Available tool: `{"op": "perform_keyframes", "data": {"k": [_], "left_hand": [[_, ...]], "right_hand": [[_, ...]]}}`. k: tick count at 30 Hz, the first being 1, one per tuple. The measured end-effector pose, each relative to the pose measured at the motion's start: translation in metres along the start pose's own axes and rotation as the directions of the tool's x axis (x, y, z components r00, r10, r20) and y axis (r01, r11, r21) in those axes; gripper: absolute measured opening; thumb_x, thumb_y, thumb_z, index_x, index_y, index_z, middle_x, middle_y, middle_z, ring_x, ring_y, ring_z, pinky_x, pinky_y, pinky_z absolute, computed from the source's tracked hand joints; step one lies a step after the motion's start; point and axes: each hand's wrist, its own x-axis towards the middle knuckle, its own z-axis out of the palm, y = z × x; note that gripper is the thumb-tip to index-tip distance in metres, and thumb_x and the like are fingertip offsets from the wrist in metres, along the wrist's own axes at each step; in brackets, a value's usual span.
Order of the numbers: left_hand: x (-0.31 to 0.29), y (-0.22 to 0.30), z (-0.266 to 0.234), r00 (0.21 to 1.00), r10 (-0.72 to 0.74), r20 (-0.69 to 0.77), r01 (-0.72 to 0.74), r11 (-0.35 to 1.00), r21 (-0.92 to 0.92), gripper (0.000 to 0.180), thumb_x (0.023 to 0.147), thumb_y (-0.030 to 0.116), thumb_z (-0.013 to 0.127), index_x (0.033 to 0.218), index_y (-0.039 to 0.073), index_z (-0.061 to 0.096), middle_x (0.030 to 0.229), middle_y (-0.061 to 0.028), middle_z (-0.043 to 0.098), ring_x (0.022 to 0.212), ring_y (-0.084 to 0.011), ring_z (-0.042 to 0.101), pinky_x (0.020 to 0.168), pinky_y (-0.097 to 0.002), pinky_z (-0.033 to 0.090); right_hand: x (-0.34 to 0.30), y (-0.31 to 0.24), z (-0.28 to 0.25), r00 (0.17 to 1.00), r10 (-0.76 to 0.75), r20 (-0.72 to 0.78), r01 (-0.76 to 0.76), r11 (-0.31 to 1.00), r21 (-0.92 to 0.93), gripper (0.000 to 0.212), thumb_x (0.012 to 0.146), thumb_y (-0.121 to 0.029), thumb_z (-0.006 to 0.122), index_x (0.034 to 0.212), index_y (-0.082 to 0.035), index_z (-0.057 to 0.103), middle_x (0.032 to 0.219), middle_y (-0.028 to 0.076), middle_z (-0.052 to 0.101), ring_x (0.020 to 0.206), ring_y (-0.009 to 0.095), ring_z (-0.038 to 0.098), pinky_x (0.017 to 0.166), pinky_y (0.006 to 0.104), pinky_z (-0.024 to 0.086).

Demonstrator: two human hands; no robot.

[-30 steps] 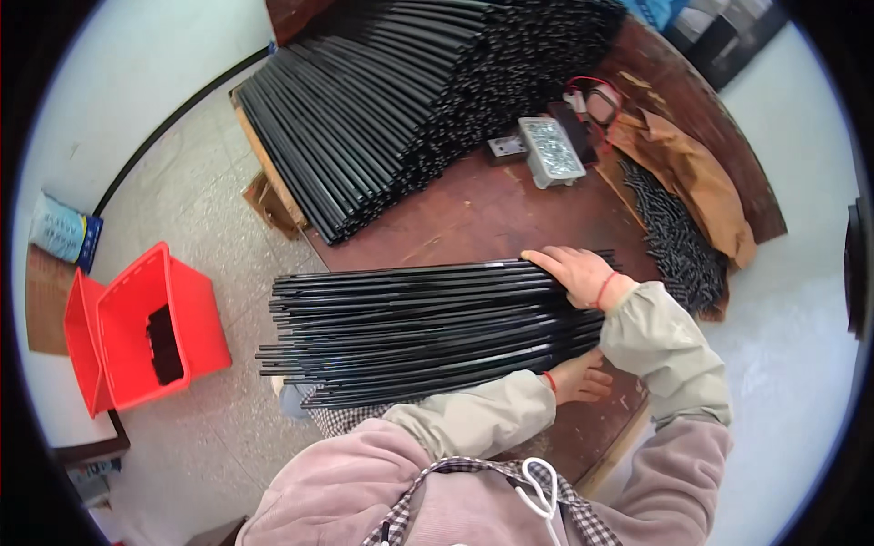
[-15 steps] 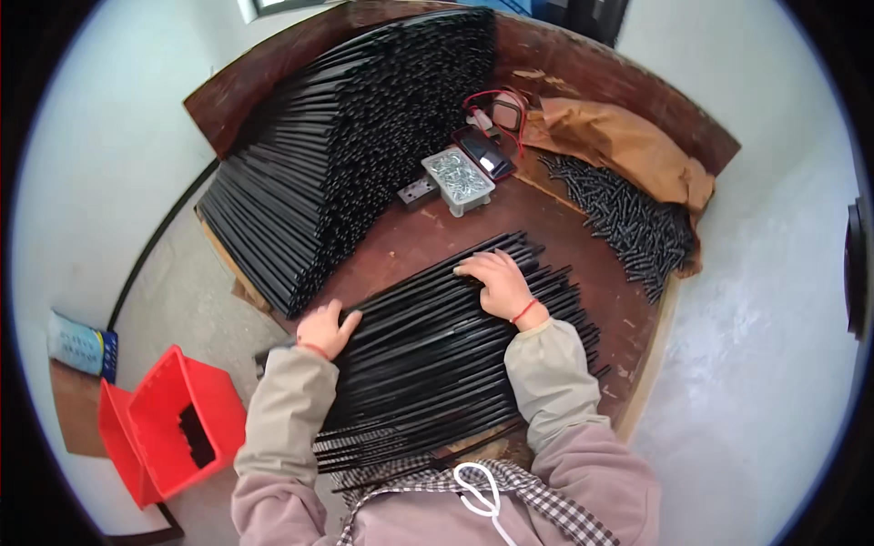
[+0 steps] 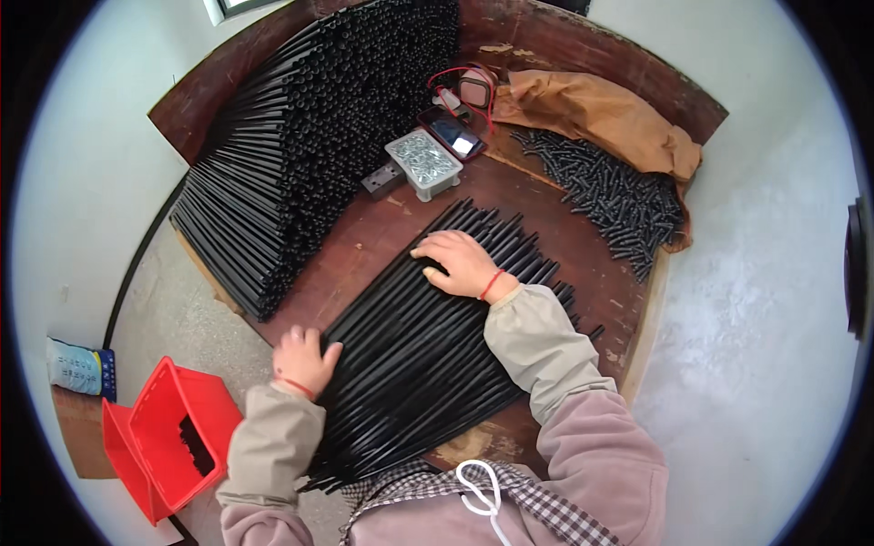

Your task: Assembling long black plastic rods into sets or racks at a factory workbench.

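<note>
A wide layer of thin black tubes [image 3: 410,355] lies slanted across the table in front of me, its far-right ends uneven. My left hand [image 3: 307,359] is at the near-left ends of the layer, thumb apart from the fingers, holding none of the tubes. On top of the layer, near its far edge, rests my right hand [image 3: 458,264]. Its fingers reach over the tubes with the thumb set apart, and they are not closed round any. Red cords circle both wrists.
A tall stack of black tubes [image 3: 300,136] fills the table's far left. Beyond the layer are a clear box of small metal parts [image 3: 425,164], a phone [image 3: 453,135] and black ribbed pieces [image 3: 610,196] by brown paper [image 3: 592,114]. Red bins [image 3: 173,437] stand lower left.
The tube layer has turned to a steeper slant, its far ends shifting up and left. My right hand has moved left across it; my left hand has moved slightly left and nearer.
</note>
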Motion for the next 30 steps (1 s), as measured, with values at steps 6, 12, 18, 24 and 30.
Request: {"op": "perform_keyframes", "data": {"k": [6, 12, 18, 24, 30], "left_hand": [[0.101, 0.034, 0.011, 0.942, 0.32, -0.103, -0.335, 0.86, -0.385, 0.053, 0.085, 0.037, 0.049, 0.127, 0.005, 0.043, 0.113, -0.0211, 0.052, 0.101, -0.0385, 0.05, 0.087, -0.0384, 0.042], [0.115, 0.083, 0.038, 0.949, 0.128, -0.288, -0.198, 0.953, -0.231, 0.042, 0.084, 0.03, 0.049, 0.122, 0.011, 0.046, 0.102, -0.0176, 0.053, 0.089, -0.0365, 0.051, 0.077, -0.0411, 0.044], [0.086, 0.102, 0.039, 0.971, 0.042, -0.234, -0.096, 0.97, -0.223, 0.043, 0.082, 0.03, 0.051, 0.12, 0.011, 0.048, 0.105, -0.0155, 0.052, 0.09, -0.0345, 0.051, 0.076, -0.0405, 0.044], [0.098, 0.094, 0.023, 0.902, 0.19, -0.388, -0.26, 0.956, -0.136, 0.039, 0.08, 0.029, 0.054, 0.112, 0.008, 0.054, 0.109, -0.0138, 0.052, 0.09, -0.0323, 0.052, 0.077, -0.0376, 0.043], [0.154, 0.097, 0.025, 0.928, 0.226, -0.295, -0.348, 0.806, -0.478, 0.024, 0.074, 0.017, 0.06, 0.096, 0.007, 0.061, 0.087, -0.0091, 0.058, 0.079, -0.0277, 0.055, 0.071, -0.0338, 0.045]], "right_hand": [[-0.004, 0.008, -0.033, 0.999, 0.034, 0.015, -0.035, 0.998, 0.057, 0.033, 0.075, -0.015, 0.056, 0.108, -0.01, 0.057, 0.106, 0.006, 0.059, 0.098, 0.024, 0.054, 0.086, 0.0322, 0.043], [-0.034, 0.088, -0.147, 0.825, 0.549, 0.134, -0.535, 0.835, -0.126, 0.032, 0.075, -0.015, 0.054, 0.104, -0.006, 0.061, 0.102, 0.009, 0.062, 0.089, 0.027, 0.058, 0.079, 0.0317, 0.047], [0.005, 0.166, -0.148, 0.699, 0.704, 0.129, -0.675, 0.708, -0.209, 0.035, 0.075, -0.017, 0.052, 0.108, -0.005, 0.059, 0.102, 0.012, 0.062, 0.089, 0.03, 0.059, 0.077, 0.0353, 0.048], [0.044, 0.262, -0.066, 0.874, 0.486, 0.0, -0.378, 0.679, -0.63, 0.03, 0.077, -0.017, 0.05, 0.103, -0.004, 0.057, 0.098, 0.016, 0.061, 0.088, 0.036, 0.058, 0.073, 0.0423, 0.048], [0.048, 0.299, -0.043, 0.806, 0.58, -0.115, -0.422, 0.427, -0.8, 0.017, 0.074, -0.016, 0.052, 0.087, -0.006, 0.056, 0.089, 0.015, 0.06, 0.08, 0.035, 0.057, 0.067, 0.0393, 0.049]]}}
